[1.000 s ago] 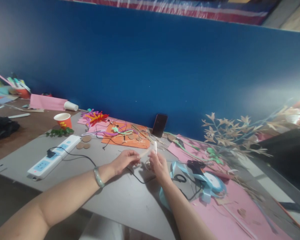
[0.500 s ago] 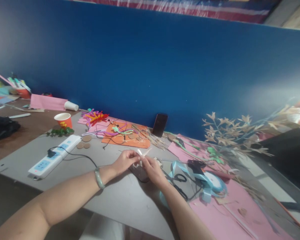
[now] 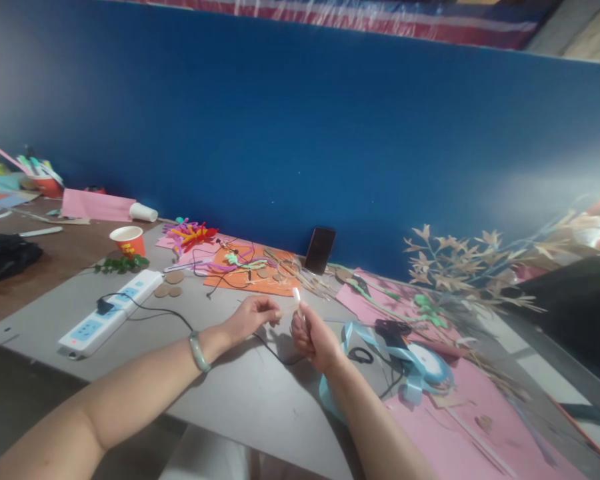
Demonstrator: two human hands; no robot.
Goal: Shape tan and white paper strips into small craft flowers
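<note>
My left hand point(image 3: 255, 319), with a green bangle point(image 3: 199, 352) at its wrist, is closed in a pinch on the end of a thin pale strip point(image 3: 288, 309). The strip runs across to my right hand point(image 3: 317, 339). That hand is closed around a small white stick point(image 3: 297, 294), whose tip rises above the thumb. Most of the stick is hidden in the fingers. Both hands are a little above the grey tabletop point(image 3: 240, 393), and a black cord point(image 3: 275, 355) lies beneath them. Black-handled scissors point(image 3: 361, 355) lie just right of my right hand.
Blue ribbon point(image 3: 350, 331), a black glue gun point(image 3: 393, 330) and pink paper point(image 3: 445, 427) lie to the right. A phone point(image 3: 321, 250) leans on the blue partition point(image 3: 290, 120). Leftward are a power strip point(image 3: 111, 315) and a red paper cup point(image 3: 130, 243). Dried flowers point(image 3: 430, 257) stand at right.
My hands have moved apart from each other, stretching the pale strip between them. My right hand has turned, and the white stick in it now points upward.
</note>
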